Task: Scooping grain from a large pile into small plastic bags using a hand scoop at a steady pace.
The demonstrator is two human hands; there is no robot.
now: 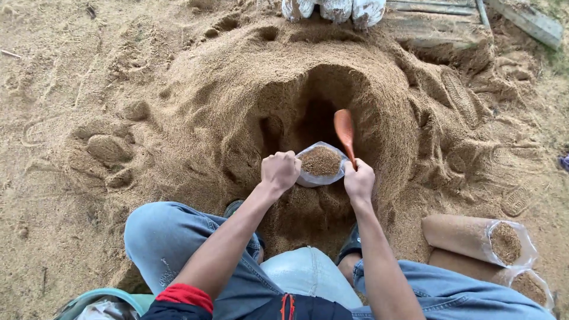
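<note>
Nearly full, sawdust (321,160) in clear bag (309,178)

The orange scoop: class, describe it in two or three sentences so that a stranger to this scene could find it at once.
Start at the big mound of sawdust with a dark hollow dug into its front. Before that hollow, the left hand grips an open clear bag full of sawdust, and the right hand holds the orange scoop just above it. It is the only smooth, bright orange thing among the brown.

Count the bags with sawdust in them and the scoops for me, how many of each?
Clear bags with sawdust: 3, one held by the left hand, two lying at the right.
Orange scoops: 1, in the right hand.
Total: 4.
</note>
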